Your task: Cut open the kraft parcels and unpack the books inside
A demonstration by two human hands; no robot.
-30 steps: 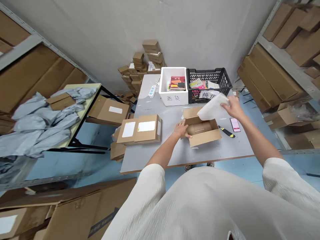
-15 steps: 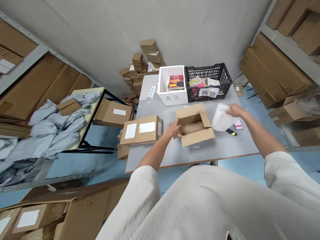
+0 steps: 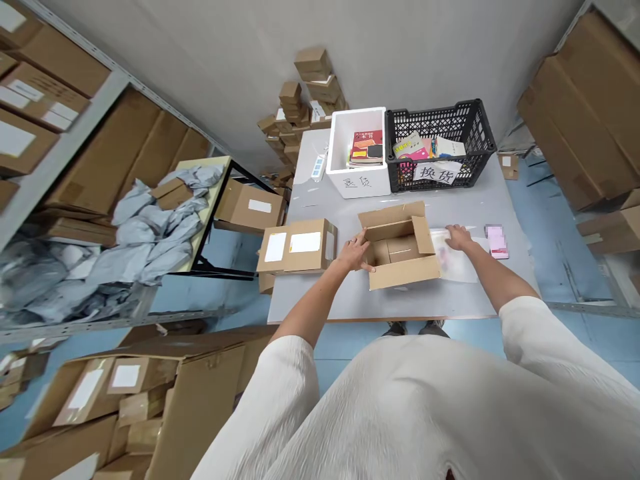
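Observation:
An open cardboard box (image 3: 404, 275), flaps folded outward, stands on the grey table with only bare cardboard visible inside. My left hand (image 3: 356, 253) grips its left end, thumb and fingers spread along the edge. Right of the box, a translucent white plastic bag (image 3: 457, 265) lies flat on the tabletop, with faint reddish marks showing through. My right hand (image 3: 459, 237) holds the bag's upper edge, its fingers bent down onto it. A pink phone-like item (image 3: 497, 241) lies to the right of that hand.
Behind the box stand a white foam bin (image 3: 361, 181) and a black plastic crate (image 3: 440, 175), both with books. Labelled cartons (image 3: 305, 245) sit at the table's left. Grey parcels (image 3: 165, 220) cover a side table; a large carton (image 3: 210, 393) stands lower left.
My right hand has lowered the bag from above the table onto its surface beside the box. The black-and-yellow tool there is now out of sight. My left hand stays on the box.

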